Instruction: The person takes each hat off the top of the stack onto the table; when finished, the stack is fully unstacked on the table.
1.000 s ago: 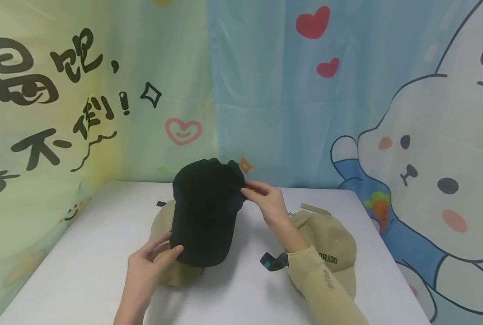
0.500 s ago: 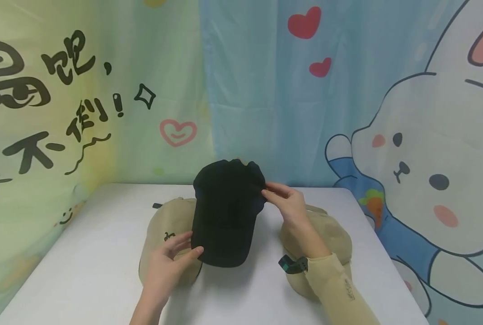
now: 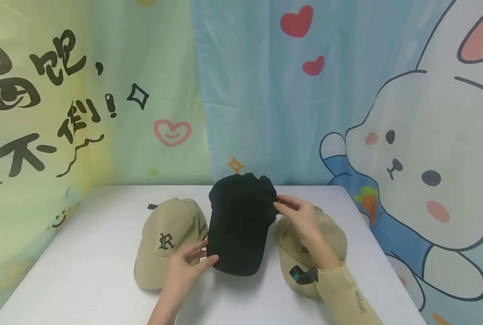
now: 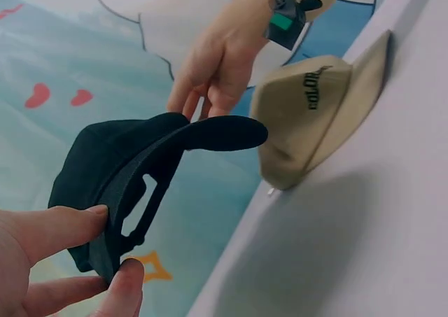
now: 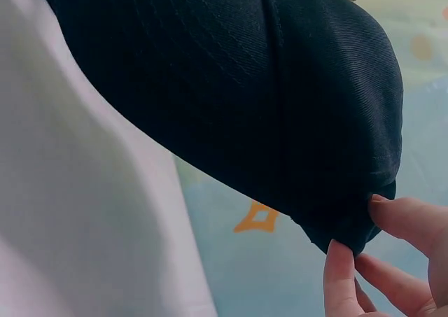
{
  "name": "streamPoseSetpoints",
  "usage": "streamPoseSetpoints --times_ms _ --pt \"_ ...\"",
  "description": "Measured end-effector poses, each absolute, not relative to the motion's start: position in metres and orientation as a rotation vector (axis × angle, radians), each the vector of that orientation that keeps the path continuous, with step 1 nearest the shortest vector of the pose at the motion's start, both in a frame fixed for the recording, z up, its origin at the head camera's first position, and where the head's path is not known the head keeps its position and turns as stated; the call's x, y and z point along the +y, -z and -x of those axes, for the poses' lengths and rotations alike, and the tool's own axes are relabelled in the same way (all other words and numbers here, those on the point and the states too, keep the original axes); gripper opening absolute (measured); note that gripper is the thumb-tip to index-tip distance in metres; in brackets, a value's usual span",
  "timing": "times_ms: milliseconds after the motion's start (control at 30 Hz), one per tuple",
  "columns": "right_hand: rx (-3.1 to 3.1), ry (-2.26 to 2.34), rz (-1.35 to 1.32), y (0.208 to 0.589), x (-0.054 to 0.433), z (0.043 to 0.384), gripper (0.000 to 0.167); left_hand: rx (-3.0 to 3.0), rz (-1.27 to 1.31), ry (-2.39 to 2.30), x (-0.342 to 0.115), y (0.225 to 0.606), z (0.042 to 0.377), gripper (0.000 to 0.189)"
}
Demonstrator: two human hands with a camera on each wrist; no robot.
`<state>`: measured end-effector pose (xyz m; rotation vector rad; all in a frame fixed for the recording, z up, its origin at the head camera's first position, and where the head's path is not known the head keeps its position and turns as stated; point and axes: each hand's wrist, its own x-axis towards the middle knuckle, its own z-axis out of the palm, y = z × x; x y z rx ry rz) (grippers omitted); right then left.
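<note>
Black cap (image 3: 239, 225) above bench (image 3: 82, 271). Left hand (image 3: 185, 267) pinches brim (image 3: 239, 257) near tan R cap (image 3: 166, 225); right hand (image 3: 303, 221) pinches crown (image 3: 243, 198) edge.

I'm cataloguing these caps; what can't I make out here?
Beige R cap, side lettering: head view, partly behind the black cap.
Other beige cap, end of lettering: head view, behind right forearm; left wrist view, curving away.
Rest of the left forearm: head view, cut off by the bottom edge.

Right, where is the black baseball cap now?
In the head view, the black baseball cap is below centre, held between the left hand and right hand, with the R-marked beige cap on its left and another beige cap on its right.
</note>
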<state>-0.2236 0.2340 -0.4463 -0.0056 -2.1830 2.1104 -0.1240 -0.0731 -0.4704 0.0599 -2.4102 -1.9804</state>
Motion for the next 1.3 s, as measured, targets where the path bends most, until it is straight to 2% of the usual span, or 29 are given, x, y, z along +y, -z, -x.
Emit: streamPoseSetpoints --times_ms 433,1300 --pt "-2.261 -2.044 0.069 0.476 0.237 0.224 0.040 -2.438 0.013 2.034 -0.071 0.496 0.128 0.054" --pt "-2.366 -1.983 0.145 0.502 0.239 0.221 0.040 -2.552 0.036 1.984 -0.072 0.520 0.131 0.058"
